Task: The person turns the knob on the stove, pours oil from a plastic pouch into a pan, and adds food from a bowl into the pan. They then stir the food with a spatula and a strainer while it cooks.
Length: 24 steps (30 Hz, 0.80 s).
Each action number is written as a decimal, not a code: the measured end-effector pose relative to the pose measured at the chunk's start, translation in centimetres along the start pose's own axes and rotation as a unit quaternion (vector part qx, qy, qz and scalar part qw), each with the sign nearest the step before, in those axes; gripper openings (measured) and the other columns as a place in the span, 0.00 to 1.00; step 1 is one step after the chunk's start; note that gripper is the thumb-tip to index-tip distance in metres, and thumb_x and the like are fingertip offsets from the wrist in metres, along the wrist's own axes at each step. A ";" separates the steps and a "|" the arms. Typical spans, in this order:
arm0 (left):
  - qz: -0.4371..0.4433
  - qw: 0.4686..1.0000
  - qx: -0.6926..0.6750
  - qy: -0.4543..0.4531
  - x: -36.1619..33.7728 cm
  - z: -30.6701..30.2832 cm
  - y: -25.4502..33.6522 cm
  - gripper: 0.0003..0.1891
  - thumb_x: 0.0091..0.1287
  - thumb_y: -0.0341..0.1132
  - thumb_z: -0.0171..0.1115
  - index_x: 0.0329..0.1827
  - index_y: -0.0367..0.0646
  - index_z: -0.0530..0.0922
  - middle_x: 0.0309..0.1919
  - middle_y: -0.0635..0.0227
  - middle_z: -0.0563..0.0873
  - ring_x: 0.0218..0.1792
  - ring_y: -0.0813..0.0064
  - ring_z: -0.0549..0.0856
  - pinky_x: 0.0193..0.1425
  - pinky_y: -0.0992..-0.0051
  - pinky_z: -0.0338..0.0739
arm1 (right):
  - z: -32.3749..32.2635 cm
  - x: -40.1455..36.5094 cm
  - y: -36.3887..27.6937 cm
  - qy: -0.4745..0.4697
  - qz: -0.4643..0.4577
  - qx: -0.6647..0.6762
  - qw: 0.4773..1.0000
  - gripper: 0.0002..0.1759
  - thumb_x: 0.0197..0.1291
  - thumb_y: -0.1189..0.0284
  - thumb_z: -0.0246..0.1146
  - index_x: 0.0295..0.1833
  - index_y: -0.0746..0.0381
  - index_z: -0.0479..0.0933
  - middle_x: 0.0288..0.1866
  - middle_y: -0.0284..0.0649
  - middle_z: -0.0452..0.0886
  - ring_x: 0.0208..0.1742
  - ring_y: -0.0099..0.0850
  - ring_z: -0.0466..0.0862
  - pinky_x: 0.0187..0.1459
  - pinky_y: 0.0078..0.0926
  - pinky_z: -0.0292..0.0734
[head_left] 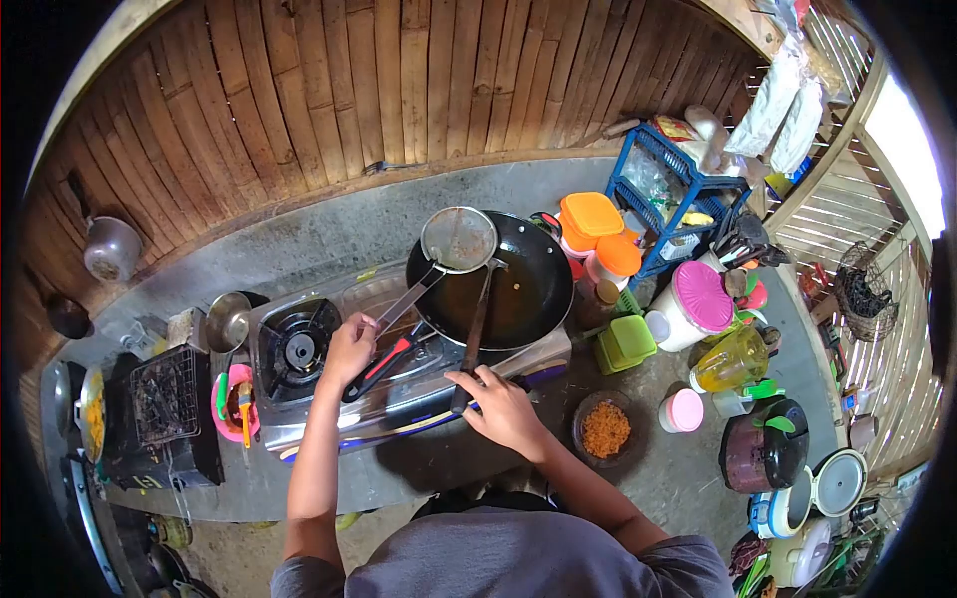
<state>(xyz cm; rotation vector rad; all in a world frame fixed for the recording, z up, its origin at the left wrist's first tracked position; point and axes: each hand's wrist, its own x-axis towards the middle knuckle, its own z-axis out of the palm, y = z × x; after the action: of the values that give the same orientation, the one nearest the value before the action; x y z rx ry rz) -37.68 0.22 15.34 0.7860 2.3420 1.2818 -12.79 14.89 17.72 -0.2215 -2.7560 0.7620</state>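
Note:
My left hand (351,349) is closed round the handle of a wire strainer (459,239), whose round mesh is over the left rim of a black wok (533,289). Dark liquid lies in the wok, which stands on the right side of the gas stove (289,424). My right hand (498,407) holds the handle end of a long dark spatula (479,319); its upper end reaches into the wok beside the strainer. The wok's black and red handle (384,367) points toward me, just right of my left hand.
Left of the stove are a pink dish (235,404) and a wire grill rack (165,397). To the right are a bowl of orange food (605,430), a green container (626,345), a pink-lidded tub (701,299), an oil bottle (733,361) and a blue rack (658,194).

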 end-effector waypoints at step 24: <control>0.036 0.999 0.029 -0.017 0.4 -0.1 -0.9 0.16 0.68 0.44 0.57 0.35 0.37 0.80 0.26 0.60 0.84 0.29 0.73 0.81 0.37 0.71 0.73 | 0.0 -0.1 0.7 0.002 0.032 0.090 0.995 0.29 0.59 0.73 0.57 0.68 0.48 0.64 0.35 0.50 0.80 0.32 0.50 0.82 0.34 0.46 0.79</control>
<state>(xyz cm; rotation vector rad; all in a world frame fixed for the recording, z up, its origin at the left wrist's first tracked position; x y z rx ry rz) -38.33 0.04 14.58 0.9122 2.3529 1.2240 -12.68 15.50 17.34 -0.2747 -2.6682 1.0193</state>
